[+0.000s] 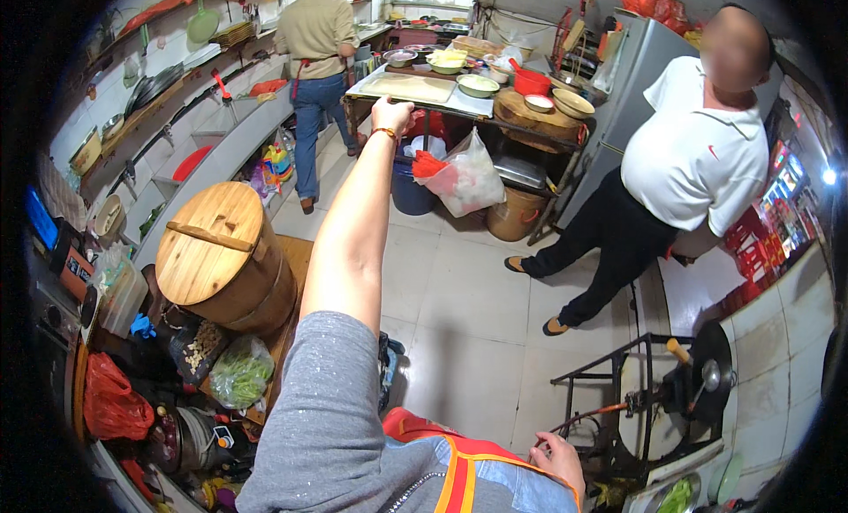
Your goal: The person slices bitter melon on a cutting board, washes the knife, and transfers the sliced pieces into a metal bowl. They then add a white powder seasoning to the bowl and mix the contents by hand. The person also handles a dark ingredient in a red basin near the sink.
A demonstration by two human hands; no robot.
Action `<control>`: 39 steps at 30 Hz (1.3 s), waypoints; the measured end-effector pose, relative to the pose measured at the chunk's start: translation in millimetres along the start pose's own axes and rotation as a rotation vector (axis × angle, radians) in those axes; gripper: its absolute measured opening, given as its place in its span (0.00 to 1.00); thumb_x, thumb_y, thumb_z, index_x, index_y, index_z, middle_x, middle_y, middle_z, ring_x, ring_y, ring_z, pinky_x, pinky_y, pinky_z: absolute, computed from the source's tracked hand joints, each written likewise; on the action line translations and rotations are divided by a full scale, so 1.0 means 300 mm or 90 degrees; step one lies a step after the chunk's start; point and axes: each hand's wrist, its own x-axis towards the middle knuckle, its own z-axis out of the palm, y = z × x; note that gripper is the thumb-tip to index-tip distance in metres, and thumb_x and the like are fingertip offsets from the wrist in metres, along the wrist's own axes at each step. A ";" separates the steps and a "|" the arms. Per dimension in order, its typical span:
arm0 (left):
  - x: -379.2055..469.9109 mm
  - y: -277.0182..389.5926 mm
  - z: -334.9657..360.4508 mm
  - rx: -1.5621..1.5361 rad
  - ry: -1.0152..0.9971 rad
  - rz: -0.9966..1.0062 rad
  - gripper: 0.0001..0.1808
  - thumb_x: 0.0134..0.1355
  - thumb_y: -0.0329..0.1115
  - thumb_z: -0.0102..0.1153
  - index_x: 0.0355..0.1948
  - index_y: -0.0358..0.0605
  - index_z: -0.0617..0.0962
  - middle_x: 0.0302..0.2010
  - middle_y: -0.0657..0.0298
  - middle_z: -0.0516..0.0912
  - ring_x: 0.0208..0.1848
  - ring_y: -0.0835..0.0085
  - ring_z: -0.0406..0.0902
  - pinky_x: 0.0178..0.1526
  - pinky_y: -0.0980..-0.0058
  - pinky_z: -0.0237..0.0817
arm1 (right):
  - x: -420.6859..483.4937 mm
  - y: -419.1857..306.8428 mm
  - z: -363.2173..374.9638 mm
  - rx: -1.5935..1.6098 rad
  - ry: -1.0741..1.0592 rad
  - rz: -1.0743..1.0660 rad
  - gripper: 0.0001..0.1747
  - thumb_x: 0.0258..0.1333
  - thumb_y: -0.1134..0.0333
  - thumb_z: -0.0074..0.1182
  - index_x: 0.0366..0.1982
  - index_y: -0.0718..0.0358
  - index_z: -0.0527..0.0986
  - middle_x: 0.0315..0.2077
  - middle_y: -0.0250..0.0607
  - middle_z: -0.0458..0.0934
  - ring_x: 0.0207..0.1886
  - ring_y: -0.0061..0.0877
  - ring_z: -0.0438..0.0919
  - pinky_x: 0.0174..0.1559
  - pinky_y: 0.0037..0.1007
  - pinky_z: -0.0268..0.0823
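My left hand reaches far forward at the end of a straight arm, with a bracelet at the wrist. It appears in front of the near edge of a worktable, close to a pale cutting board. Its fingers look curled, and whether they touch or hold anything is hidden. Low in the view, my right hand hangs beside my red and orange-trimmed apron. Its fingers are loosely bent and apart, with nothing visible in them. A green-rimmed bowl and a red pot stand on the table.
A wooden barrel with a lid stands at left, beside a bag of green vegetables. One person faces away at the back. Another person stands by a refrigerator. A wok rests on a metal stand at right.
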 end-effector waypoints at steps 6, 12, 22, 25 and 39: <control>0.223 -0.035 0.192 0.062 0.011 0.056 0.43 0.50 0.28 0.61 0.66 0.42 0.56 0.23 0.61 0.79 0.17 0.76 0.75 0.15 0.79 0.64 | 0.270 0.163 -0.064 -0.107 -0.071 0.033 0.17 0.54 0.66 0.55 0.47 0.59 0.73 0.35 0.42 0.78 0.38 0.25 0.78 0.42 0.30 0.70; 0.455 -0.037 0.437 0.087 0.004 0.074 0.45 0.49 0.25 0.60 0.67 0.44 0.53 0.21 0.59 0.79 0.18 0.74 0.75 0.16 0.77 0.64 | 0.781 0.288 -0.201 -0.036 -0.199 0.130 0.28 0.48 0.59 0.59 0.50 0.64 0.71 0.40 0.52 0.78 0.43 0.41 0.77 0.45 0.34 0.69; 0.759 0.004 0.545 0.219 -0.016 0.184 0.42 0.50 0.25 0.60 0.66 0.43 0.56 0.27 0.60 0.78 0.20 0.78 0.75 0.23 0.79 0.71 | 1.753 -0.038 -0.369 -0.267 -0.215 -0.330 0.23 0.53 0.59 0.52 0.50 0.62 0.71 0.44 0.50 0.76 0.49 0.42 0.73 0.51 0.38 0.65; 0.873 -0.205 0.442 0.518 0.081 0.497 0.36 0.50 0.34 0.60 0.61 0.42 0.64 0.40 0.51 0.80 0.41 0.61 0.80 0.44 0.67 0.72 | 1.939 -0.181 -0.303 -0.264 -0.241 -0.406 0.24 0.53 0.59 0.52 0.50 0.63 0.70 0.44 0.49 0.76 0.49 0.42 0.73 0.52 0.38 0.64; 0.351 -1.805 -0.584 0.297 -0.061 -0.818 0.13 0.58 0.38 0.52 0.20 0.46 0.81 0.24 0.61 0.82 0.22 0.71 0.78 0.22 0.69 0.67 | 2.597 -0.785 -0.095 -0.330 -0.370 -0.317 0.24 0.52 0.56 0.54 0.48 0.62 0.71 0.44 0.50 0.76 0.49 0.43 0.73 0.50 0.41 0.66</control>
